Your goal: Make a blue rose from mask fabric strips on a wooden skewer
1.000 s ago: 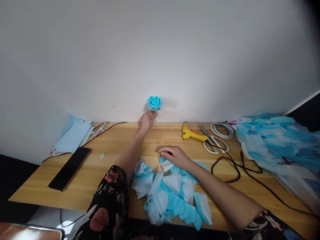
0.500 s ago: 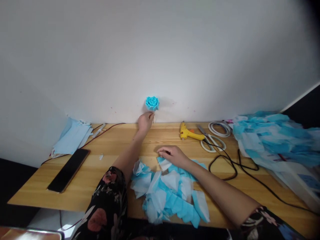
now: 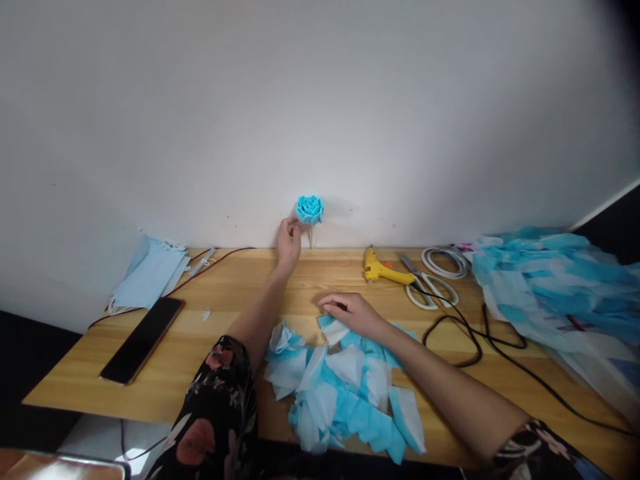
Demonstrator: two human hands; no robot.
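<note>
A blue rose-like flower [image 3: 309,209] made of layered material stands upright on a thin stem [image 3: 311,236] at the back edge of the table, against the wall. Just left of it is my left hand [image 3: 289,243], fingers loosely bent and apart from the stem, holding nothing. My right hand [image 3: 353,312] rests curled at the far side of a loose heap of blue and white fabric pieces [image 3: 345,393]. Its thumb and fingertips come together above the wood, with nothing visible between them.
A yellow glue gun [image 3: 385,270], scissors [image 3: 433,290] and a white cable coil [image 3: 445,262] lie at the back right, before a large blue-white fabric pile [image 3: 560,287]. A black cord [image 3: 555,393] crosses the right side. Face masks [image 3: 147,273] and a phone [image 3: 143,341] lie left.
My left hand has let go of the flower's stem and moved slightly left of it. The flower stays upright. My right hand stays in place, while the whole view shifts slightly.
</note>
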